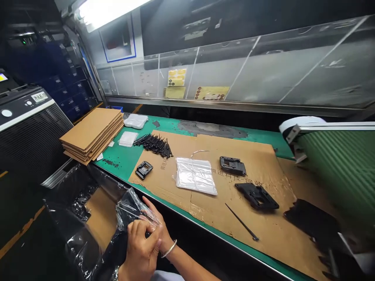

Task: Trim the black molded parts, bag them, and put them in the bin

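Low in front of the bench's edge, my left hand (142, 242) and my right hand (159, 222) meet on a clear plastic bag (127, 207). The fingers of my left hand are closed on the bag's gathered end. Behind it, my right hand grips the same bag, with one finger stretched along it. A dark part shows through the film, its shape blurred by glare. Below and left of the bag stands a box lined with black plastic (79, 249), with cardboard (101, 214) inside.
On the cardboard-covered bench (181, 207) lie a stack of clear bags (195, 176), black plastic parts (233, 166), a smaller black part (144, 169), a long black rod (241, 221) and a heap of black rods (155, 145). Cardboard sheets (93, 130) are piled left; a green conveyor (340, 168) stands right.
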